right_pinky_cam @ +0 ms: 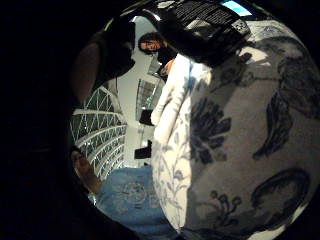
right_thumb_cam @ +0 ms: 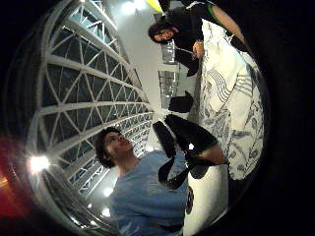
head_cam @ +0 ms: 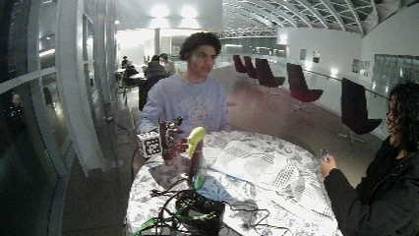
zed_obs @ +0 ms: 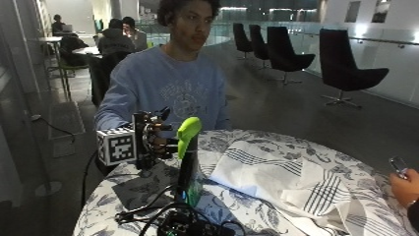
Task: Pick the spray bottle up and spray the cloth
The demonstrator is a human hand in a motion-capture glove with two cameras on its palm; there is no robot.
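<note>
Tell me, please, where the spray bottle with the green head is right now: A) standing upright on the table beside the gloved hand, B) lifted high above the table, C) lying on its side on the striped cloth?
A: the spray bottle stands upright on the table, next to the gloved right hand and apart from the striped cloth.

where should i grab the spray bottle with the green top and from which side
Probably the dark neck just under the green trigger head. The spray bottle stands upright on the table, tall and narrow, so fingers can wrap it there with the trigger in reach. Come from the gloved right hand side: that hand already sits beside the head, and the striped cloth lies on the bottle's other side.
</note>
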